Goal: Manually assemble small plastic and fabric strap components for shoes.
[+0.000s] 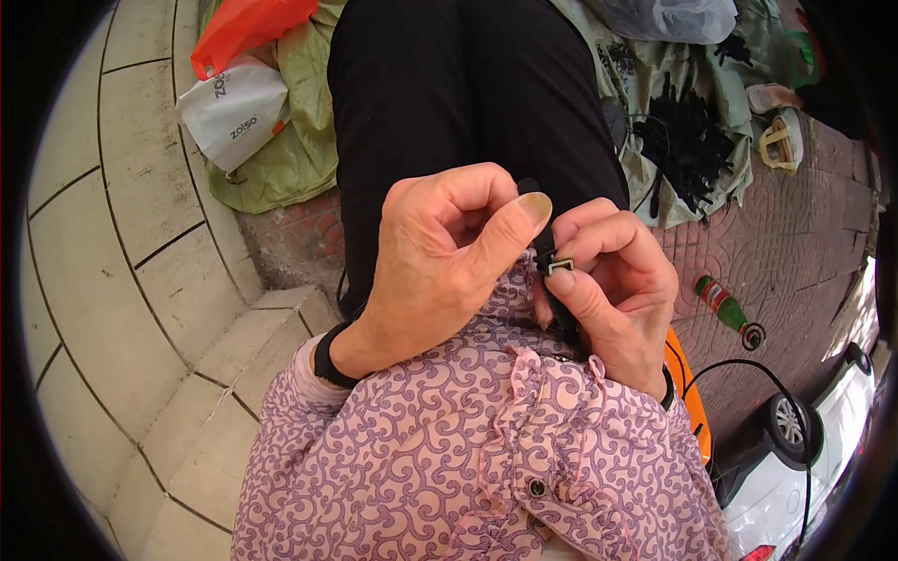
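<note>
Above my lap, both hands are close together around a short black strap (545, 243) with a small rectangular metal buckle (559, 266). My right hand (625, 285) pinches the buckle between thumb and fingertips. My left hand (435, 257) is closed, its thumb pressed over curled fingers at the strap's upper end. Part of the strap is hidden behind the fingers. My legs in black trousers (402, 112) lie beneath the hands. To their right, a heap of black strap-like pieces (687, 140) rests on a pale green sheet (669, 210).
Pale tiled steps (140, 262) run along the left. A white bag (234, 112) and an orange-red bag (253, 33) lie on green sacking. On the right are a green bottle (725, 301), a person's shoe (781, 145), a black cable (781, 388) and a white car (795, 496).
</note>
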A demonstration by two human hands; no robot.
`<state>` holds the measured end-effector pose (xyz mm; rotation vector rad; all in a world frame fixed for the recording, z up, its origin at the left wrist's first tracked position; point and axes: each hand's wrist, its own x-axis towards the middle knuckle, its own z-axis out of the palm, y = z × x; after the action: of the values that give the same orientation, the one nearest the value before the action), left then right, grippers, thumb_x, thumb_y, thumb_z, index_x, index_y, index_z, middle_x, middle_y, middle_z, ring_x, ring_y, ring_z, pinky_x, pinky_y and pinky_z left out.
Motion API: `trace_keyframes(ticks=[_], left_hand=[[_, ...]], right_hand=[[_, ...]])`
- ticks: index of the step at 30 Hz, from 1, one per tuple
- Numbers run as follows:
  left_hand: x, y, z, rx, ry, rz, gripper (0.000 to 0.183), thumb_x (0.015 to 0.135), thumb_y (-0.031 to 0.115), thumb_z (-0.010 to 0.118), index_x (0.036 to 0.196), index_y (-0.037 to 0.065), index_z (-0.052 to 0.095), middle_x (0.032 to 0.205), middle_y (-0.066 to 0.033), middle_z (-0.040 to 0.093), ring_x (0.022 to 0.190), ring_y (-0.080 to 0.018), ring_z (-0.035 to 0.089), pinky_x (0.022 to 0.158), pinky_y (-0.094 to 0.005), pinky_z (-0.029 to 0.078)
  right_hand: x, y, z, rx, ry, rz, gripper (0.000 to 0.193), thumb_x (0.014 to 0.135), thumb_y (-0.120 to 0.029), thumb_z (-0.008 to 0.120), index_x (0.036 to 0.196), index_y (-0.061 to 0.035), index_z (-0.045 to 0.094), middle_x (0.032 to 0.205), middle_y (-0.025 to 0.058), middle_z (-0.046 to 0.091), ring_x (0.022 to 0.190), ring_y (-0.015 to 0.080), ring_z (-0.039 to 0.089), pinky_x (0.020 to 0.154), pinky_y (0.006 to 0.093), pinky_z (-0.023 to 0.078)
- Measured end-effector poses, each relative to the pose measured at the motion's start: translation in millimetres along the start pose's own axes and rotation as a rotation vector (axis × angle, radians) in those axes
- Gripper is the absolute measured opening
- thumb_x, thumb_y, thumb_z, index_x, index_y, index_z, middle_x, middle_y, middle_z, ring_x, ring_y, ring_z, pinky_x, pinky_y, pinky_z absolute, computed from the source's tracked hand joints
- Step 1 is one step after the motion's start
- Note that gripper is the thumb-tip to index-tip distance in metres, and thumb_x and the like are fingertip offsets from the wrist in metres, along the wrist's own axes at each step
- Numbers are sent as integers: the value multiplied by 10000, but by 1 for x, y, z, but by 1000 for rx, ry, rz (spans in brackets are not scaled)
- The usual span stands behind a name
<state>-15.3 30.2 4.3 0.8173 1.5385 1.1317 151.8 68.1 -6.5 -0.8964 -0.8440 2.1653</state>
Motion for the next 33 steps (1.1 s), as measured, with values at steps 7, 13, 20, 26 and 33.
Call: trace_keyframes(ticks=[7,13,20,26,33], left_hand=[[4,-2,3,-94,9,-15,290,912,104,674,667,7,553,560,41,490,518,6,405,442,-201,289],[5,4,5,-98,6,-74,289,912,94,671,663,10,552,562,40,503,517,8,434,436,-195,307],[4,-1,-3,-125,-182,-69,201,907,17,654,726,14,567,628,44,526,561,-8,509,540,-161,422],[3,0,-5,-14,-198,-151,177,882,17,688,744,6,578,667,29,581,603,0,545,516,-164,423],[0,3,3,67,-155,-73,222,898,67,692,723,6,569,619,31,585,581,15,530,478,-157,394]], right_hand=[[3,3,-3,100,-11,0,130,829,144,657,929,67,624,1076,136,529,761,144,626,661,260,557],[3,6,-3,42,14,-93,129,813,154,669,895,62,631,1059,132,521,784,142,619,660,268,589],[2,2,-1,3,33,-42,115,824,150,664,877,58,619,1040,126,535,759,141,636,647,254,575],[-1,3,-3,47,53,-5,127,812,156,671,872,59,617,1050,133,541,733,160,655,637,255,574],[-3,6,-7,34,37,-95,145,802,162,673,900,58,648,1059,142,543,738,169,660,638,262,591]])
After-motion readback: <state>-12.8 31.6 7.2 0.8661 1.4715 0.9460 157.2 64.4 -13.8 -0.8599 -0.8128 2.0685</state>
